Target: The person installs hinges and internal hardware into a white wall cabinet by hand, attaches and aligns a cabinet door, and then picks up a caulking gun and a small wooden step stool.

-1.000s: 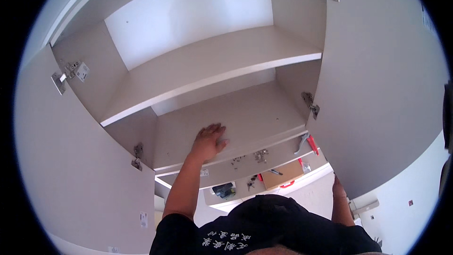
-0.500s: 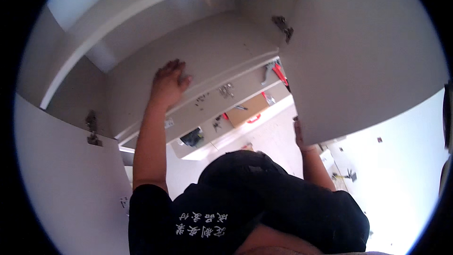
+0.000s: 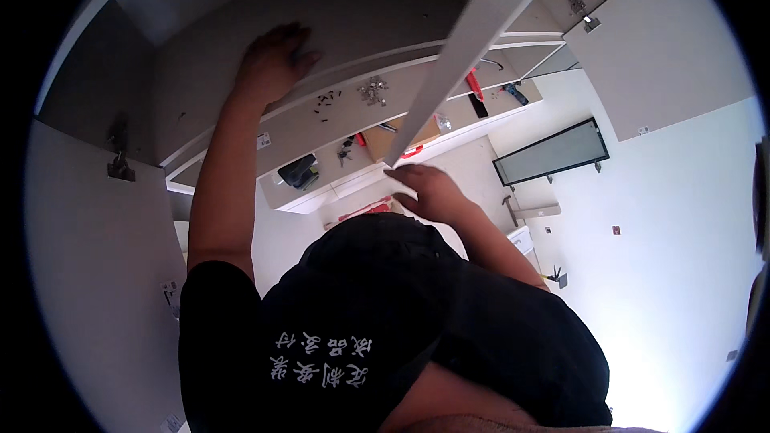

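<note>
My left hand [image 3: 277,64] lies on the bottom panel [image 3: 200,84] of an open wall cabinet, its fingers stretched out and holding nothing. To the right, a pale cabinet door [image 3: 457,48] is seen nearly edge-on, jutting toward me. My right hand [image 3: 433,192] is at this door's near lower corner, fingertips touching or very close to it, thumb and fingers apart. On the left hangs another open door [image 3: 96,232], with a metal hinge [image 3: 120,164] at its upper part.
On a lower shelf lie dark screws [image 3: 327,100], shiny metal fittings [image 3: 373,91] and a red-handled tool [image 3: 475,84]. Below are a cardboard box [image 3: 381,143], a black phone-like slab [image 3: 478,106] and a drill [image 3: 515,95]. Another open door [image 3: 666,56] and a glass-panelled frame [image 3: 553,152] stand right.
The right door has swung from showing its broad face to nearly edge-on, and my right hand has moved left with its edge. My left hand stays on the panel; the view has shifted.
</note>
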`<state>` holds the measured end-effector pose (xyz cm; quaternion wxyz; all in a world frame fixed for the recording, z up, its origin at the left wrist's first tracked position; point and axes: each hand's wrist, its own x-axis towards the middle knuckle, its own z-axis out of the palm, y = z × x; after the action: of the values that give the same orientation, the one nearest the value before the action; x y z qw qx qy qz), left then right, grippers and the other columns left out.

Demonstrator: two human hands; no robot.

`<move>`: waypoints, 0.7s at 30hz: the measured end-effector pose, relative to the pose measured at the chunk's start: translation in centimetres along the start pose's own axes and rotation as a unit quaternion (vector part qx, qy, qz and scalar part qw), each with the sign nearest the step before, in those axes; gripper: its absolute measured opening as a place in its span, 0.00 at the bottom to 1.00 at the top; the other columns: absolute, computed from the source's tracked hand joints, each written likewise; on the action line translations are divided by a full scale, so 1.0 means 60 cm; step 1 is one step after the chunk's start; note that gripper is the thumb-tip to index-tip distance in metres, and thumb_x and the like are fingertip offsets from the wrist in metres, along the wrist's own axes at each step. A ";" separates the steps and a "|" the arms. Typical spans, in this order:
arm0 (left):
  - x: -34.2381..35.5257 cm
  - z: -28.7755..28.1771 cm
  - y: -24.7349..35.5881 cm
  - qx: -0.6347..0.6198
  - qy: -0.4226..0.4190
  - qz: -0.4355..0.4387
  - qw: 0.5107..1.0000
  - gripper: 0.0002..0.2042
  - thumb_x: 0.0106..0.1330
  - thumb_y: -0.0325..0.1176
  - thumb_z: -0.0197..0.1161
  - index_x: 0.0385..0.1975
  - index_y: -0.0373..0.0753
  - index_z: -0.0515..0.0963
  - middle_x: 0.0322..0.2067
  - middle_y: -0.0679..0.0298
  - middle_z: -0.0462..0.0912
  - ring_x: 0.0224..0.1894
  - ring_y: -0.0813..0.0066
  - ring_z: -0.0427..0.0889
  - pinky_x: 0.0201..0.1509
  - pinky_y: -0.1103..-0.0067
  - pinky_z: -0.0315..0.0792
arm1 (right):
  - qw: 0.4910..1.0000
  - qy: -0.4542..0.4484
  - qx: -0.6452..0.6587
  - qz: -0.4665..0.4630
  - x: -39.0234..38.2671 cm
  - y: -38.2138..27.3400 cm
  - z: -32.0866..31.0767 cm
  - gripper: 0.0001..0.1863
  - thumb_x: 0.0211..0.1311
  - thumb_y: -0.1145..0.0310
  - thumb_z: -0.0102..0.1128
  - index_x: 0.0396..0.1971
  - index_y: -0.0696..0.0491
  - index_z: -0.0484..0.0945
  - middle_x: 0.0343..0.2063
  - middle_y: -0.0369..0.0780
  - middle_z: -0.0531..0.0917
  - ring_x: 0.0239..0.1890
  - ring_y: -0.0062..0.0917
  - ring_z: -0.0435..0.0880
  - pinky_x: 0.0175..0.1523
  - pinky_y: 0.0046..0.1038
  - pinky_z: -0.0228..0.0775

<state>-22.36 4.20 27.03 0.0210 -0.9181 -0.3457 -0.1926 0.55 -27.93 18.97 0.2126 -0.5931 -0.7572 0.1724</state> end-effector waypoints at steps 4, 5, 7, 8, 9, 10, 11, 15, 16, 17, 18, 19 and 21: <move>-0.008 -0.010 0.011 -0.016 0.015 -0.018 1.000 0.27 0.74 0.53 0.56 0.64 0.41 0.77 0.67 0.52 0.75 0.69 0.53 0.72 0.74 0.59 0.63 | 0.962 -0.156 0.167 0.149 -0.057 0.100 0.103 0.25 0.67 0.57 0.64 0.62 0.49 0.80 0.54 0.48 0.85 0.55 0.45 0.83 0.61 0.41 0.75; -0.010 -0.013 0.014 -0.024 0.001 -0.023 0.999 0.26 0.74 0.53 0.57 0.64 0.41 0.77 0.67 0.52 0.75 0.69 0.52 0.72 0.74 0.58 0.64 | 0.958 -0.161 0.149 0.183 -0.078 0.118 0.118 0.25 0.67 0.57 0.64 0.61 0.49 0.80 0.53 0.48 0.85 0.55 0.45 0.84 0.61 0.41 0.75; -0.024 -0.024 0.023 -0.009 -0.022 -0.030 0.999 0.26 0.74 0.50 0.57 0.64 0.40 0.76 0.67 0.50 0.74 0.69 0.50 0.72 0.73 0.57 0.64 | 0.947 -0.174 0.110 0.247 -0.112 0.156 0.143 0.23 0.67 0.57 0.63 0.60 0.50 0.81 0.51 0.48 0.86 0.55 0.45 0.84 0.61 0.41 0.75; -0.032 -0.027 0.041 0.012 -0.030 -0.019 0.999 0.25 0.74 0.49 0.58 0.64 0.40 0.75 0.67 0.49 0.74 0.69 0.49 0.71 0.73 0.56 0.64 | 0.941 -0.209 0.097 0.249 -0.135 0.187 0.164 0.23 0.67 0.57 0.63 0.59 0.50 0.81 0.52 0.48 0.86 0.55 0.45 0.84 0.61 0.41 0.74; -0.052 -0.029 0.055 0.080 -0.040 -0.023 0.996 0.27 0.72 0.49 0.60 0.65 0.39 0.74 0.68 0.49 0.72 0.70 0.48 0.70 0.73 0.55 0.63 | 0.934 -0.250 0.083 0.242 -0.152 0.226 0.192 0.23 0.67 0.57 0.63 0.58 0.50 0.81 0.52 0.48 0.86 0.55 0.45 0.84 0.61 0.41 0.74; -0.069 -0.037 0.073 0.112 -0.031 -0.008 0.993 0.31 0.68 0.50 0.64 0.66 0.39 0.73 0.67 0.49 0.73 0.71 0.49 0.69 0.74 0.54 0.62 | 0.925 -0.288 0.070 0.238 -0.162 0.247 0.211 0.22 0.67 0.56 0.63 0.57 0.50 0.82 0.53 0.48 0.85 0.55 0.45 0.84 0.61 0.41 0.74; -0.084 -0.022 0.066 0.153 -0.047 -0.011 0.987 0.31 0.63 0.50 0.69 0.64 0.41 0.75 0.65 0.51 0.75 0.70 0.51 0.69 0.74 0.55 0.62 | 0.904 -0.275 0.121 0.304 -0.165 0.244 0.207 0.23 0.66 0.55 0.63 0.57 0.50 0.82 0.53 0.49 0.85 0.56 0.44 0.84 0.61 0.41 0.74; -0.125 0.033 0.028 0.186 -0.037 -0.022 0.982 0.33 0.64 0.54 0.66 0.65 0.40 0.74 0.66 0.50 0.75 0.70 0.52 0.70 0.73 0.56 0.63 | 0.879 -0.242 0.225 0.344 -0.181 0.271 0.201 0.24 0.63 0.54 0.65 0.55 0.50 0.83 0.55 0.50 0.84 0.59 0.43 0.82 0.63 0.41 0.72; -0.129 0.042 0.020 0.192 -0.028 -0.022 0.981 0.34 0.64 0.55 0.65 0.66 0.40 0.73 0.66 0.50 0.74 0.70 0.52 0.71 0.73 0.57 0.64 | 0.896 -0.242 0.223 0.298 -0.182 0.303 0.229 0.24 0.62 0.54 0.65 0.55 0.51 0.83 0.55 0.50 0.84 0.61 0.43 0.81 0.64 0.41 0.71; -0.129 0.054 0.012 0.197 -0.016 -0.019 0.980 0.35 0.64 0.56 0.65 0.66 0.40 0.73 0.66 0.50 0.74 0.70 0.52 0.71 0.73 0.57 0.64 | 0.904 -0.314 0.172 0.233 -0.185 0.358 0.271 0.27 0.62 0.55 0.65 0.61 0.49 0.80 0.62 0.48 0.79 0.68 0.42 0.74 0.70 0.40 0.67; -0.126 0.063 0.006 0.205 -0.006 -0.014 0.979 0.35 0.64 0.57 0.64 0.66 0.40 0.73 0.66 0.50 0.74 0.70 0.52 0.71 0.73 0.57 0.64 | 0.926 -0.291 0.136 0.199 -0.213 0.418 0.346 0.28 0.63 0.55 0.64 0.63 0.47 0.78 0.65 0.47 0.76 0.70 0.42 0.71 0.72 0.40 0.65; -0.124 0.072 -0.003 0.212 0.009 -0.008 0.977 0.36 0.64 0.58 0.63 0.67 0.39 0.72 0.66 0.50 0.74 0.70 0.53 0.71 0.73 0.58 0.64 | 0.945 -0.266 0.095 0.167 -0.246 0.482 0.427 0.30 0.63 0.55 0.63 0.65 0.46 0.76 0.68 0.46 0.73 0.73 0.42 0.68 0.74 0.41 0.62; -0.136 0.084 -0.020 0.234 0.041 -0.010 0.971 0.37 0.65 0.60 0.62 0.67 0.39 0.72 0.66 0.49 0.74 0.69 0.53 0.72 0.73 0.58 0.65 | 0.935 -0.271 0.067 0.217 -0.228 0.505 0.447 0.31 0.66 0.52 0.60 0.69 0.41 0.72 0.74 0.41 0.66 0.78 0.41 0.58 0.77 0.49 0.53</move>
<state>-27.03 0.86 19.27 0.2476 -0.8756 -0.3890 -0.1436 14.23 -34.29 -21.01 -0.0041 -0.6579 -0.6254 0.4194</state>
